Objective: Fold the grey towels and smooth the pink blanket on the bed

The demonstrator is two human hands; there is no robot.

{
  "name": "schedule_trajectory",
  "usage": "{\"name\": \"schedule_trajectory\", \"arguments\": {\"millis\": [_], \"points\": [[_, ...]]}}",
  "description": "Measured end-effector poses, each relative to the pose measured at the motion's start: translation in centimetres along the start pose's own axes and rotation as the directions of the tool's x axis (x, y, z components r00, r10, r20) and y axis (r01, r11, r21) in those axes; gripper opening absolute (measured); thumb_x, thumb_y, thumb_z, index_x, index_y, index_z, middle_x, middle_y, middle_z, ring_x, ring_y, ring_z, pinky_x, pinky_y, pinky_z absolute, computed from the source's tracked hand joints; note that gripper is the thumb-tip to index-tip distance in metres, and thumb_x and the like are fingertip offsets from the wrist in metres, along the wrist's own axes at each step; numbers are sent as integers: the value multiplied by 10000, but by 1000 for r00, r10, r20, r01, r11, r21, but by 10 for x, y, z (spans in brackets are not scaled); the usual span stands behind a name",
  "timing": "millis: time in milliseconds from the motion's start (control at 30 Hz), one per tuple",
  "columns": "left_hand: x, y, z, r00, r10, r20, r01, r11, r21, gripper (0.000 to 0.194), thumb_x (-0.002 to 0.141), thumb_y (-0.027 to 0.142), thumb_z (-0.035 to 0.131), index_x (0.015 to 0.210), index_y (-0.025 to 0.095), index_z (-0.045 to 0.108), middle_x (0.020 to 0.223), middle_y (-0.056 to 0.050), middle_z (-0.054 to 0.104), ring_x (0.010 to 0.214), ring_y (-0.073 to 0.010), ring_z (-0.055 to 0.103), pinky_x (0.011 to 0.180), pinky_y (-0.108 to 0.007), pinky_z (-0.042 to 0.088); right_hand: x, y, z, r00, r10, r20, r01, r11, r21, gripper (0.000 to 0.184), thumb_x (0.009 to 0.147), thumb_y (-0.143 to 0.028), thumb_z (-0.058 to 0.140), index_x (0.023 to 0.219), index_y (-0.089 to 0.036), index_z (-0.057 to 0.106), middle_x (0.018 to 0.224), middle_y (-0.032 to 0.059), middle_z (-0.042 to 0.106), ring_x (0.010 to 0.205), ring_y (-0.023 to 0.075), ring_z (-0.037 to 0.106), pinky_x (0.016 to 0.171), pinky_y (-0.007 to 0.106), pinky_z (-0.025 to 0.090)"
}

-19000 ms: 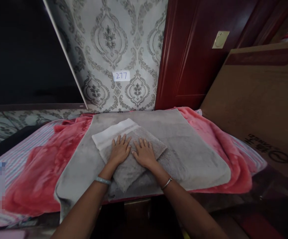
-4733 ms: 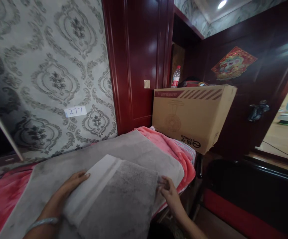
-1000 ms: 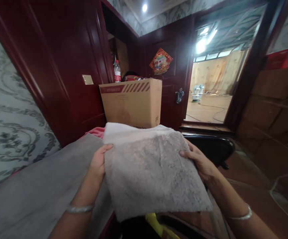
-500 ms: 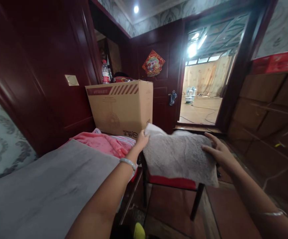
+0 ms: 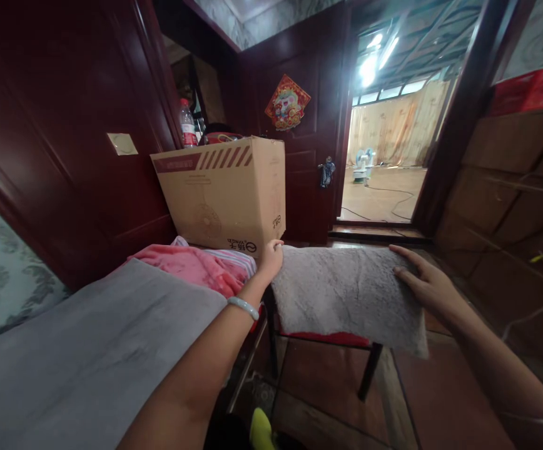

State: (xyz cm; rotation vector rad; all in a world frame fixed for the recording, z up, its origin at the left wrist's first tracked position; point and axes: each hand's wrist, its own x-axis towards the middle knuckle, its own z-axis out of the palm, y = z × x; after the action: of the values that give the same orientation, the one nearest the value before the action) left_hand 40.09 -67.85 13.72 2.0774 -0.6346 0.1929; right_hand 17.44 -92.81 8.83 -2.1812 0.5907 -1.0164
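Note:
A folded grey towel (image 5: 346,294) lies flat on a red-seated stool (image 5: 328,340) in front of me. My left hand (image 5: 271,257) rests at the towel's far left corner, fingers curled against its edge. On the right edge my right hand (image 5: 424,284) lies flat with fingers stretched out. A larger grey towel (image 5: 88,356) is spread on the bed at my left, over a pink blanket (image 5: 191,265).
A cardboard box (image 5: 224,190) stands past the bed's end, with a plastic bottle (image 5: 187,124) behind it. Dark red wood panels line the left wall. An open doorway (image 5: 384,156) leads to a bright room. More cardboard (image 5: 510,187) leans at the right.
The folded towel has settled flat on the stool. My right hand has flattened on its right edge and my left stays at the left corner.

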Motion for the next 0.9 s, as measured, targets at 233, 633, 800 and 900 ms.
{"name": "schedule_trajectory", "arguments": {"millis": [233, 633, 800, 900], "points": [[-15, 10, -15, 998, 67, 7, -67, 983, 170, 309, 952, 214, 486, 1086, 185, 763, 1131, -122, 714, 1118, -249, 636, 1012, -367, 461, -10, -10, -6, 989, -137, -50, 119, 957, -263, 524, 880, -506, 469, 1294, -240, 649, 1211, 130, 656, 1076, 330, 628, 920, 510, 521], [-43, 25, -2, 712, 547, 441, -702, 545, 458, 905, 763, 781, 612, 1428, 181, 479, 1109, -127, 636, 1005, -300, 604, 890, -417, 452, -12, -22, 22, 823, -533, 197, 558, 694, -455, 811, 829, -718, 543, 1501, -276, 438, 1386, 152, 555, 1259, 414, 474, 1046, 590, 345], [-37, 20, 1, 696, 575, 430, -717, 527, 456, 859, 761, 777, 620, 1372, 180, 531, 1031, -115, 636, 937, -283, 620, 842, -391, 465, -19, -15, 28, 831, -546, 105, 524, 707, -476, 730, 865, -665, 539, 1479, -277, 466, 1277, 154, 592, 1190, 412, 498, 1035, 585, 340], [-40, 21, 0, 709, 553, 437, -704, 519, 485, 865, 768, 792, 593, 1381, 186, 525, 1045, -118, 635, 942, -291, 624, 835, -397, 475, -21, -17, 30, 827, -556, 83, 523, 706, -478, 717, 875, -664, 518, 1468, -265, 480, 1267, 163, 588, 1179, 420, 496, 1028, 597, 339]]}}
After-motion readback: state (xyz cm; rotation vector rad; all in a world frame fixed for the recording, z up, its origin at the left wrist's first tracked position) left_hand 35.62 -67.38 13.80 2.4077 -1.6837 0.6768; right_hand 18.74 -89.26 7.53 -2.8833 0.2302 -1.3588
